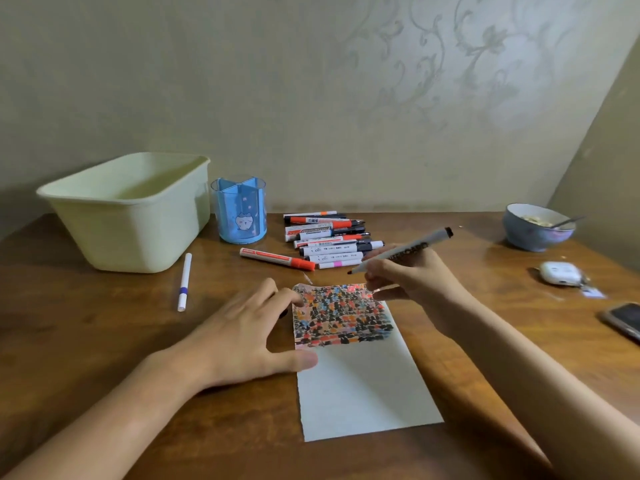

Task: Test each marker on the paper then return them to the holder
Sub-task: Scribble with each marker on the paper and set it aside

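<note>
My right hand (pixel 412 278) grips an uncapped white marker (pixel 403 249), its dark tip pointing left just above the far edge of the paper (pixel 363 386). The paper's far half is covered with coloured scribbles (pixel 341 315). Spread flat, my left hand (pixel 242 334) rests on the paper's left edge; something dark shows under its fingers, too hidden to name. Several markers (pixel 329 239) lie piled beyond the paper, with an orange-capped marker (pixel 277 258) in front of them. Left of the pile stands the blue transparent holder (pixel 239 209) with nothing visible in it.
A pale green plastic tub (pixel 128 209) stands at the back left. A thin white pen (pixel 184 282) with a blue band lies left of my hand. At the right are a bowl (pixel 536 226) with a spoon, a white earbud case (pixel 559 272) and a phone (pixel 623 320).
</note>
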A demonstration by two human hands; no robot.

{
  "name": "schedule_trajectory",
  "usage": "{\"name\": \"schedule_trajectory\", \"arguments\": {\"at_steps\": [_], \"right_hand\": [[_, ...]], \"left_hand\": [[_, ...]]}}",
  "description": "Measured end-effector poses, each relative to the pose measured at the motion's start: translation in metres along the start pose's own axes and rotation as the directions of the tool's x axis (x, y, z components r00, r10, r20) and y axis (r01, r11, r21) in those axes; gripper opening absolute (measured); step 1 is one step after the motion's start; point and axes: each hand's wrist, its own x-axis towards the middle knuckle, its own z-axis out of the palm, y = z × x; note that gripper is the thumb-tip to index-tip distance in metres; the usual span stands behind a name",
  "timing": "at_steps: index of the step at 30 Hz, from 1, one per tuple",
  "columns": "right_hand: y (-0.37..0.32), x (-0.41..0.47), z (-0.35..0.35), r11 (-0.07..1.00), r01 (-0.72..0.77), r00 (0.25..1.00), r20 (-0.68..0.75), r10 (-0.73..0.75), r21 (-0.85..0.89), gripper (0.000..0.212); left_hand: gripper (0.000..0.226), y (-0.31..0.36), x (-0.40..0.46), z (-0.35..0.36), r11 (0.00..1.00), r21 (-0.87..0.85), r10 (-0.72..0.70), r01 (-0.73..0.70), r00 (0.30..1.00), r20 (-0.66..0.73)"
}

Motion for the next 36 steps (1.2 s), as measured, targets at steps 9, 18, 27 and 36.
{"name": "schedule_trajectory", "arguments": {"at_steps": [9,18,27,36], "right_hand": [[0.031,-0.038,-0.022,0.957,0.071,0.990,-0.095,-0.101,-0.281,0.009],[0.038,-0.039,-0.032,0.930,0.108,0.988,-0.065,-0.139,-0.351,0.009],[0.041,-0.039,-0.029,0.915,0.115,0.991,-0.023,-0.134,-0.388,0.011],[0.039,-0.040,-0.027,0.884,0.124,0.989,-0.016,-0.146,-0.450,0.013]], "left_hand": [[0.090,0.003,0.000,0.003,0.998,0.063,-0.022,0.017,0.997,0.080],[0.094,-0.002,0.004,0.007,0.996,0.090,-0.032,0.025,0.996,0.083],[0.099,-0.004,0.006,0.007,0.996,0.085,-0.029,0.021,0.996,0.087],[0.103,-0.003,0.006,0.006,0.996,0.083,-0.028,0.020,0.995,0.094]]}}
